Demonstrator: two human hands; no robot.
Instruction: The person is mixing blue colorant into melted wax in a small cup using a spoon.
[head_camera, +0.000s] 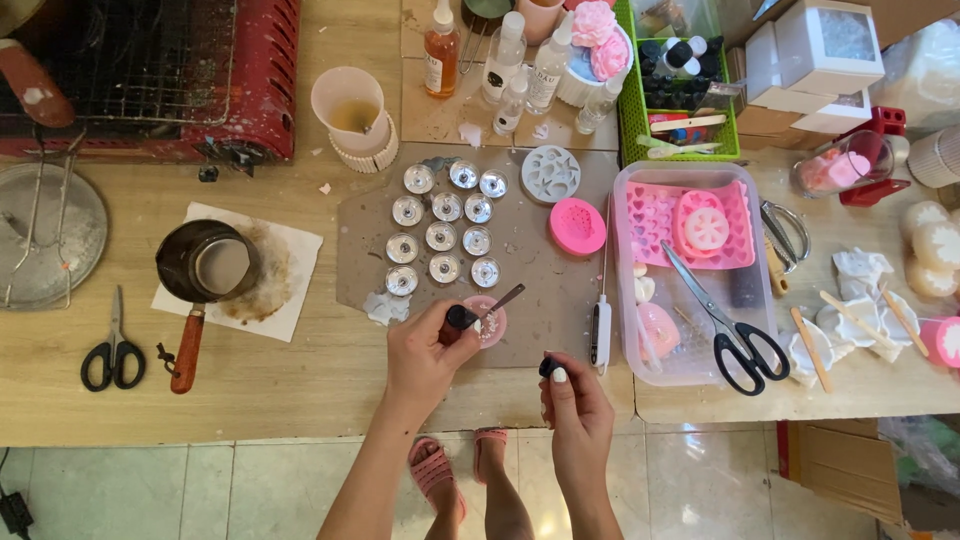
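My left hand (428, 352) grips a small dark bottle (461, 318), tilted over a small round pink mould (488, 322) on the brown mat. A thin metal stick (504, 298) rests across that mould. My right hand (572, 398) pinches a small black cap (547, 367) just off the mat's near edge, to the right of the left hand. Behind the mould stand several small round metal cups (443, 236) in rows.
A dark saucepan (205, 265) with a red handle sits on stained paper at left, black scissors (113, 352) beside it. A clear tray (690, 350) holds pink moulds and large scissors (728, 325). Bottles (508, 62), a green basket (680, 130) and a red wire rack (150, 75) line the back.
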